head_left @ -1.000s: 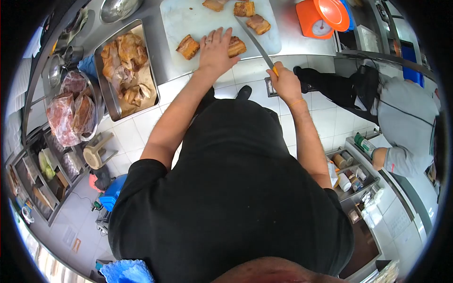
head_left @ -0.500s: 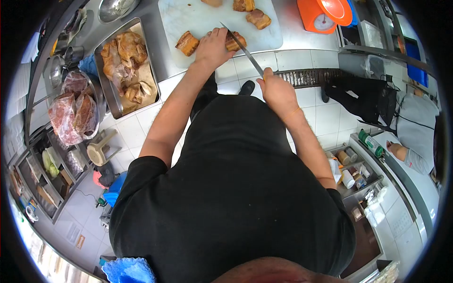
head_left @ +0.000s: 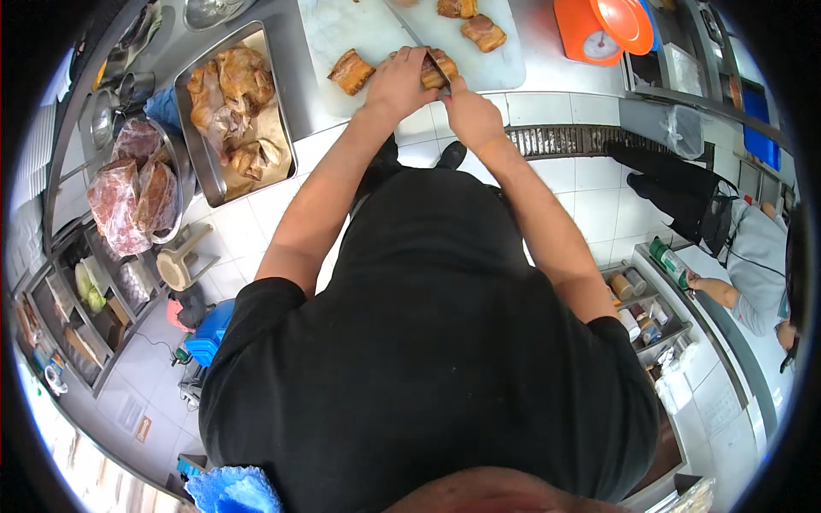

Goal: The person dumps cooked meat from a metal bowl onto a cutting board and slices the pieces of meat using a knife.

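A white cutting board (head_left: 385,34) lies on the counter in front of me. My left hand (head_left: 400,83) presses its curled fingers against a browned slab of pork belly (head_left: 445,63). In my right hand (head_left: 475,115) is the handle of a knife (head_left: 404,23), whose long blade lies across that slab close beside my left fingers. Where exactly the edge touches the meat is partly hidden. Another pork belly piece (head_left: 351,72) rests left of my left hand. Two more, a nearer chunk (head_left: 484,33) and a farther chunk (head_left: 457,8), sit toward the board's far right.
A steel tray (head_left: 286,154) with cooked poultry (head_left: 246,79) stands left of the board. Further left is a bowl of plastic-wrapped meat (head_left: 128,197). An orange scale (head_left: 581,30) stands at right. A co-worker (head_left: 757,248) holds a green bottle (head_left: 669,259) at far right.
My right hand has moved up and left, bringing the knife across the slab beside my left fingers. My left hand still holds the same slab. The co-worker's hand has reached the green bottle.
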Demonstrator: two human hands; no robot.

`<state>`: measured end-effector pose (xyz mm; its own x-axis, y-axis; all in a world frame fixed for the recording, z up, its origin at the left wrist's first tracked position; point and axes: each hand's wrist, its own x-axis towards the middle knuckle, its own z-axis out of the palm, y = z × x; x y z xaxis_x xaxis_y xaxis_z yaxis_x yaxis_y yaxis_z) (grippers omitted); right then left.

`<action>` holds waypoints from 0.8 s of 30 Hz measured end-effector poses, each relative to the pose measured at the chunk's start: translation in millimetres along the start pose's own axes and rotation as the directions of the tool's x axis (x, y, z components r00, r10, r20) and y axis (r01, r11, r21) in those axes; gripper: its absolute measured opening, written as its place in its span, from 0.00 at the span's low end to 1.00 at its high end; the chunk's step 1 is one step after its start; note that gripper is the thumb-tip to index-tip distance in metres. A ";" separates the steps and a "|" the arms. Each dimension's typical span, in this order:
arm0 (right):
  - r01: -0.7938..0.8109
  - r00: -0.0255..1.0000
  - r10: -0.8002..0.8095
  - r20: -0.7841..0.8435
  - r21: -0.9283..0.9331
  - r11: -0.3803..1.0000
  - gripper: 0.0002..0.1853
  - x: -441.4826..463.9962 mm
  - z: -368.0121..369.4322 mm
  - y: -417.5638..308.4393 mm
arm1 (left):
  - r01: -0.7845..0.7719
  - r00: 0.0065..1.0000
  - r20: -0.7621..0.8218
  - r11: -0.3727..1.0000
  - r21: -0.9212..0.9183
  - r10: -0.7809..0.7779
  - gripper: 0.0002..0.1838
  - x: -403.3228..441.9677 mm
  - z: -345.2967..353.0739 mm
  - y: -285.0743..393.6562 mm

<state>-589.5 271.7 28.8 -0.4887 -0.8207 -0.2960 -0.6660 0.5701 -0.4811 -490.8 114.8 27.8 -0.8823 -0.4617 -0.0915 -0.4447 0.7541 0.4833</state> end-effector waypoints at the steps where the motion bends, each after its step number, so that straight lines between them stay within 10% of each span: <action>1: 0.008 1.000 -0.008 0.003 -0.009 1.000 0.19 1.8 -3.2 -0.2 | 0.014 1.000 0.004 1.000 -0.010 -0.014 0.41 0.2 -0.7 1.7; 24: -0.024 0.994 0.038 0.103 -0.136 0.990 0.17 -113.6 -75.5 -21.3 | 0.092 0.987 -0.107 0.971 -0.220 -0.117 0.17 4.9 7.2 -20.8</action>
<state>-562.3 355.7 135.0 -0.4530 -0.7979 -0.3977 -0.7244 0.5894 -0.3574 -486.9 100.3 11.0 -0.8025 -0.5942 -0.0540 -0.4788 0.5873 0.6526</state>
